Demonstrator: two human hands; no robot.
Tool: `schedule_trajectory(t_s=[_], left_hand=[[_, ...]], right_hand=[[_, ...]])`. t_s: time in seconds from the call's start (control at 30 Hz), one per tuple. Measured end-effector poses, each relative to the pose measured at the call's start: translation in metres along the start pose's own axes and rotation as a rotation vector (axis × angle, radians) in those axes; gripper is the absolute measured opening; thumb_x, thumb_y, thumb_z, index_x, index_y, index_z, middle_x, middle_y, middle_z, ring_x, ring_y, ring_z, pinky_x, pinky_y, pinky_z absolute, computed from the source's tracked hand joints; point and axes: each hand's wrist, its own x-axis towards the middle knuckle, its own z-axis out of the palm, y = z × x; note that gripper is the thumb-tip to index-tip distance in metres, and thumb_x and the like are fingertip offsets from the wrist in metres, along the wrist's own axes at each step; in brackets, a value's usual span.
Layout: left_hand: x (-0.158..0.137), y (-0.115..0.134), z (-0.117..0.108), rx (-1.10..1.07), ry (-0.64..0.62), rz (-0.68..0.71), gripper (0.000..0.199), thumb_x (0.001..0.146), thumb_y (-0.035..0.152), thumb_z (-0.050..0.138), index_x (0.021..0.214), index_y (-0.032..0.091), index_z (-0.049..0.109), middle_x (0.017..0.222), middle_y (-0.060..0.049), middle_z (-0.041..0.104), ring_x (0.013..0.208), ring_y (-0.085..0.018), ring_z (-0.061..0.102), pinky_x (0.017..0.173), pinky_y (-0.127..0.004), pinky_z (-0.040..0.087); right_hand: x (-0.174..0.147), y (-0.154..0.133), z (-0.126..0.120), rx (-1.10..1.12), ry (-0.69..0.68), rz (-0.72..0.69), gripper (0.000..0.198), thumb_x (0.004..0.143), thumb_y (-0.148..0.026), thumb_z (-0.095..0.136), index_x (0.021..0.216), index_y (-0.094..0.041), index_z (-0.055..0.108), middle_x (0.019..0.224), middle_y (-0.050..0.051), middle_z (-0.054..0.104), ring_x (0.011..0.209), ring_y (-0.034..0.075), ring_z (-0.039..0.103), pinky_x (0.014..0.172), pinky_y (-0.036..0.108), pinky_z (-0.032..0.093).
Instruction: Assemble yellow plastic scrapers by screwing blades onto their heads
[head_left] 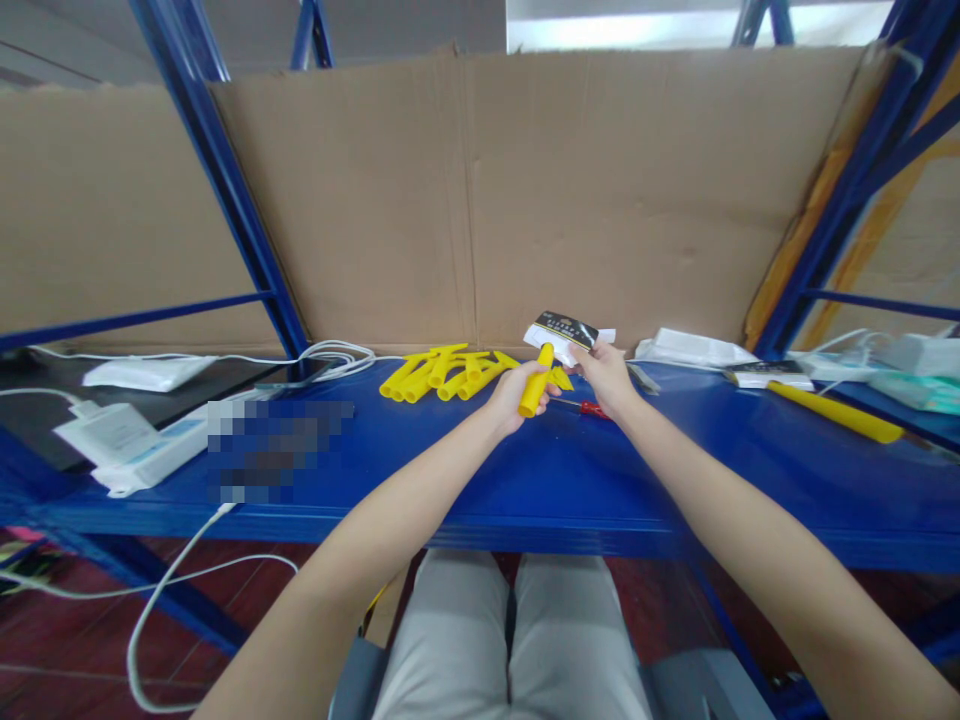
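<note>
My left hand point(516, 396) is closed around a yellow plastic tube point(535, 386), its round end pointing toward me. Between the fingers of my right hand point(601, 378) is a plastic packet with a black-and-white printed header card point(561, 327), raised just behind the tube. Some yellow tips point(561, 379) show between the two hands; what they belong to is partly hidden. A red-handled screwdriver point(594, 409) lies on the blue shelf under my right hand. Left of my hands is a loose pile of yellow tubes with narrow pointed ends point(439, 372).
The blue shelf point(570, 490) has a cardboard sheet point(600, 190) behind it. At left are a white power strip point(161, 445), a white pack point(150, 373), coiled white cables point(341, 352) and a blurred patch. At right lie white packets point(694, 347) and a long yellow tube point(836, 411).
</note>
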Motion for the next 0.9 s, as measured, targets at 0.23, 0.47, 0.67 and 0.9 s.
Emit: schedule_trajectory(t_s=[0.23,0.47,0.67,0.9], left_hand=[[0.002,-0.001,-0.003,0.046,-0.036,0.069,0.008,0.083,0.014,0.050,0.086,0.011,0.057,0.058,-0.006,0.063,0.035,-0.008,0.046,0.033,-0.018,0.029],[-0.001,0.001,-0.002,0.064,0.069,0.033,0.010,0.084,0.021,0.050,0.085,0.014,0.056,0.054,-0.003,0.061,0.029,-0.008,0.041,0.030,-0.018,0.022],[-0.003,0.007,-0.003,-0.033,0.132,0.000,0.025,0.084,0.024,0.032,0.076,0.015,0.054,0.040,-0.003,0.052,0.024,-0.011,0.037,0.028,-0.019,0.017],[0.001,0.002,-0.002,0.059,0.146,0.003,0.026,0.089,0.018,0.031,0.072,0.016,0.051,0.040,0.000,0.048,0.024,-0.010,0.038,0.028,-0.018,0.017]], right_hand=[[-0.003,-0.008,-0.004,0.050,-0.069,0.176,0.008,0.077,-0.025,0.065,0.076,-0.018,0.063,0.074,0.001,0.068,0.061,0.012,0.059,0.058,0.023,0.050],[-0.014,-0.013,0.002,0.050,-0.215,0.230,0.009,0.084,-0.018,0.058,0.083,-0.017,0.067,0.076,0.002,0.071,0.061,0.011,0.063,0.058,0.021,0.050],[-0.022,-0.017,0.009,0.092,-0.292,0.278,0.009,0.082,-0.019,0.061,0.089,-0.018,0.067,0.080,0.002,0.072,0.062,0.011,0.065,0.056,0.021,0.049],[-0.025,-0.015,0.011,0.110,-0.300,0.335,0.013,0.078,-0.018,0.066,0.090,-0.018,0.070,0.082,0.003,0.072,0.065,0.011,0.064,0.057,0.020,0.049]])
